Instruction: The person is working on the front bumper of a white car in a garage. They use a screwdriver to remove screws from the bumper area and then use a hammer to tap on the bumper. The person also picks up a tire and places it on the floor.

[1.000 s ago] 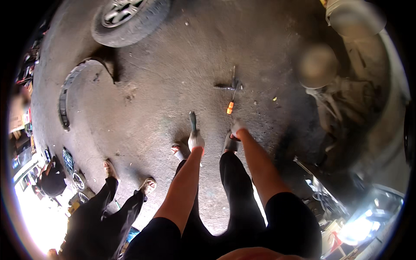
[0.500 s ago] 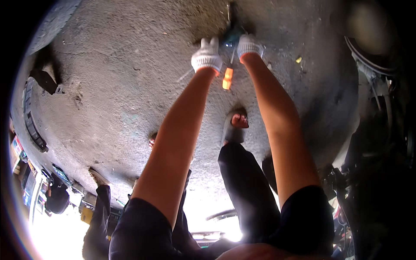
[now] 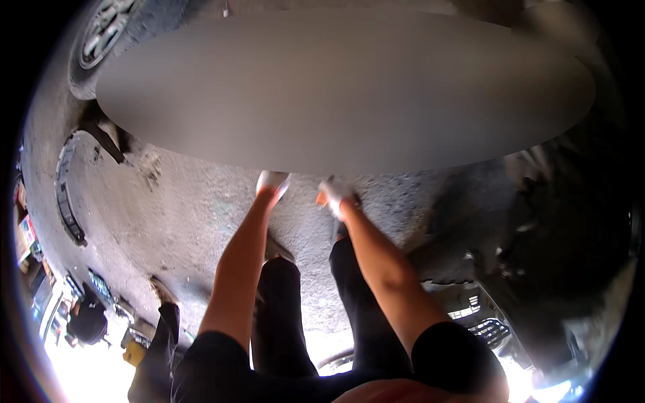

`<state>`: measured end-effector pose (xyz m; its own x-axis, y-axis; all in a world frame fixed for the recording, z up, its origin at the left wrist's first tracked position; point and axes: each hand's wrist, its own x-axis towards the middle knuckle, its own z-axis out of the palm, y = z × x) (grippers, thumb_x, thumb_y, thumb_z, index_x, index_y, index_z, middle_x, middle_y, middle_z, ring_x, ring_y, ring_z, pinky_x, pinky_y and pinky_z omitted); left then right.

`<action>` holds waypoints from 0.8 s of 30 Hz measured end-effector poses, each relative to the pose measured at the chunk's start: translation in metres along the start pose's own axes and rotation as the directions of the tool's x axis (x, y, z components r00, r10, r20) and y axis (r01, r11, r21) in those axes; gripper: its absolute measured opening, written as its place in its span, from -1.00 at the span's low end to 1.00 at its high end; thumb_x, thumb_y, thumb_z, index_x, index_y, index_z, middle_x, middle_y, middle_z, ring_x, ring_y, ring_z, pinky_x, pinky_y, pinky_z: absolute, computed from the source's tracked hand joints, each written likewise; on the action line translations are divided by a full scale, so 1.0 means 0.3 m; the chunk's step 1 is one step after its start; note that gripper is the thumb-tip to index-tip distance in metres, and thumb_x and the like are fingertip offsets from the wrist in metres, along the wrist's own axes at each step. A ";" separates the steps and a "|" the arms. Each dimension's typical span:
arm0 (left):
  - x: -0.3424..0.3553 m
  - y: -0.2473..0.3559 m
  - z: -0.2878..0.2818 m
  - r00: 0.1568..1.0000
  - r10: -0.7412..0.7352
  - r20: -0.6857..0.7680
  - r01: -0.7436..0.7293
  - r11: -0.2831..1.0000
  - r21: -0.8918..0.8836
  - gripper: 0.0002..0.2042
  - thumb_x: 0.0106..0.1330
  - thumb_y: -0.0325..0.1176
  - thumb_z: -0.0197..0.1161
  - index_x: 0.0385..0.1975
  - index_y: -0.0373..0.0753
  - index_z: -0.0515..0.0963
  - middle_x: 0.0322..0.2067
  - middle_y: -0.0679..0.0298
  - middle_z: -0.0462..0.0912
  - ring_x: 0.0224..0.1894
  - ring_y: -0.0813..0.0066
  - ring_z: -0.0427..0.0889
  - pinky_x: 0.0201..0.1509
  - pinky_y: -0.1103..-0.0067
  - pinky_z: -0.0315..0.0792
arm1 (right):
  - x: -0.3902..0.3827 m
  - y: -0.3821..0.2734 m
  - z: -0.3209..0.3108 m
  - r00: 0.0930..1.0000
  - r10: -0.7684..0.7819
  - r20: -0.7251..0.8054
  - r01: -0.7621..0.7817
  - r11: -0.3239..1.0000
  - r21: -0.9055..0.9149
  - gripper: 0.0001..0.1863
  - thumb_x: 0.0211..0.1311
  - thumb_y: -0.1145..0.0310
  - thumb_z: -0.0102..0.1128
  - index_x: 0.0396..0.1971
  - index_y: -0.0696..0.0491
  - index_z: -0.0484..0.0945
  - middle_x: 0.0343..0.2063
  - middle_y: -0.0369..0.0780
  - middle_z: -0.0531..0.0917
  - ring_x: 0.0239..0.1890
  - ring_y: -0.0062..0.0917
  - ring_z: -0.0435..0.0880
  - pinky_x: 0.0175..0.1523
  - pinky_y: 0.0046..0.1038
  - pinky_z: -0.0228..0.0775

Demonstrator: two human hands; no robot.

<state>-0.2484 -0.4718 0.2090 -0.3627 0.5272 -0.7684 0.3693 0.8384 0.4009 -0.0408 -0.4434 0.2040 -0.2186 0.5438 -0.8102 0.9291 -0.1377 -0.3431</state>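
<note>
My right hand (image 3: 339, 193), in a white knit glove, is low over the concrete floor (image 3: 201, 208). Its fingers are closed on an orange handle (image 3: 321, 199), which looks like that of the screwdriver seen earlier; the blade does not show. To its left, a short gap away, is my left hand (image 3: 273, 179) in a matching glove. A large grey blurred patch hides that hand's fingers and whatever lies beyond. Both arms reach forward above my dark trouser legs.
A vehicle wheel (image 3: 104, 33) stands at the far left. A curved dark strip (image 3: 66, 195) and a dark bracket-like piece (image 3: 104, 141) lie on the floor below it. Another person's leg (image 3: 159, 336) is at lower left. Dark vented panels (image 3: 490, 329) are at lower right.
The view has tilted up, and both hands now sit lower in it. The orange-handled screwdriver lay on the floor between them; an orange handle now shows in my right hand.
</note>
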 end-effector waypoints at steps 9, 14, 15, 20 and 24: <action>-1.190 -0.074 -0.432 0.909 0.253 0.331 0.340 0.008 -0.940 -0.63 0.42 -0.11 0.14 0.06 -0.22 0.37 -0.05 0.03 0.62 -0.12 0.16 0.67 -0.11 0.36 0.60 | -1.321 -0.524 -0.253 0.982 -0.161 0.095 0.161 0.987 0.007 -0.39 0.13 -0.18 0.02 -0.35 0.16 0.64 -0.30 0.07 0.69 -0.13 -0.06 0.66 0.00 -0.15 0.44; -1.869 0.244 -0.823 0.821 0.434 0.371 0.416 -0.009 -0.909 -0.82 0.43 -0.17 0.12 -0.13 -0.07 0.38 -0.29 0.22 0.55 -0.06 0.11 0.60 0.08 0.22 0.49 | -1.961 -0.775 -0.515 0.937 -0.277 0.213 0.305 0.945 -0.113 -0.38 0.14 -0.19 0.01 -0.22 0.13 0.62 -0.30 0.04 0.69 -0.18 -0.09 0.67 -0.04 -0.18 0.46; -1.742 0.146 -0.784 0.775 0.622 0.112 0.055 0.110 -0.992 -0.85 0.42 -0.19 0.15 -0.32 -0.06 0.37 -0.53 0.35 0.38 -0.27 0.31 0.57 0.02 0.26 0.51 | -1.989 -0.788 -0.484 0.915 -0.395 0.078 0.403 0.897 -0.184 -0.38 0.20 -0.19 -0.02 -0.26 0.14 0.61 -0.36 0.02 0.70 -0.27 -0.12 0.69 -0.09 -0.19 0.46; -1.984 0.244 -0.779 0.881 0.459 0.116 0.061 0.135 -0.989 -0.71 0.41 -0.12 0.14 -0.49 -0.13 0.39 -0.58 0.23 0.51 -0.49 0.23 0.57 -0.27 0.32 0.53 | -2.261 -0.664 -0.476 0.760 -0.632 -0.149 0.650 0.742 0.164 -0.42 0.26 -0.13 0.06 -0.15 0.15 0.61 -0.30 -0.02 0.70 -0.21 -0.23 0.68 -0.08 -0.28 0.46; -2.266 0.288 -0.669 0.850 0.526 -0.030 -0.031 -0.006 -0.999 -0.67 0.36 -0.09 0.23 -0.57 -0.10 0.39 -0.63 0.36 0.42 -0.56 0.38 0.49 -0.37 0.36 0.50 | -2.306 -0.396 -0.607 0.727 -0.658 -0.198 0.672 0.741 0.004 -0.48 0.29 -0.04 0.10 -0.14 0.17 0.62 -0.31 -0.06 0.70 -0.25 -0.27 0.68 -0.07 -0.31 0.46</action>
<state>-0.1416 -0.7300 0.8660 -0.1397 0.8933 -0.4272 -0.8462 0.1164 0.5200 0.0543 -0.6526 0.8918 -0.7110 0.6495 -0.2693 0.5405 0.2598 -0.8002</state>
